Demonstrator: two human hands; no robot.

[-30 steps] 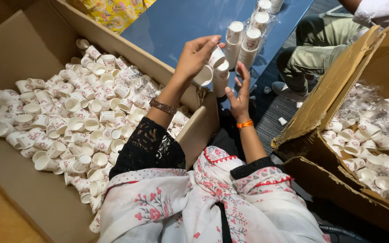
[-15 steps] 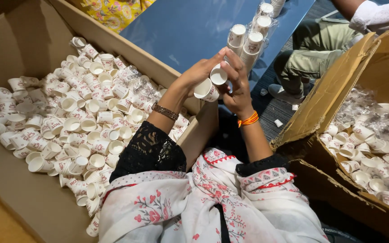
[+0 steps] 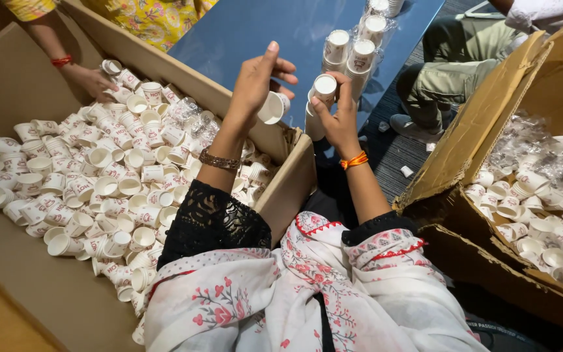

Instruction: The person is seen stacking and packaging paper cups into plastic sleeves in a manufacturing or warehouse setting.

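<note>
white paper cup (image 3: 272,108) pinched in the left hand (image 3: 253,85), held just beside the short cup stack (image 3: 317,104) clamped in the right hand (image 3: 339,120), above the blue bench (image 3: 255,32); rims are best aligned squarely before nesting, judged from the tilt

brightness: bright, even indoor light over the whole frame
source: seems overhead, diffuse
shadows: soft; darker floor strip centre right, dim lower right corner
glare: faint sheen on blue surface (image 3: 255,32) at top; clear wrap (image 3: 529,146) at right glints
blur: little; hands sharp
edges: slight wide-angle bending, cardboard box (image 3: 8,78) walls at left
</note>
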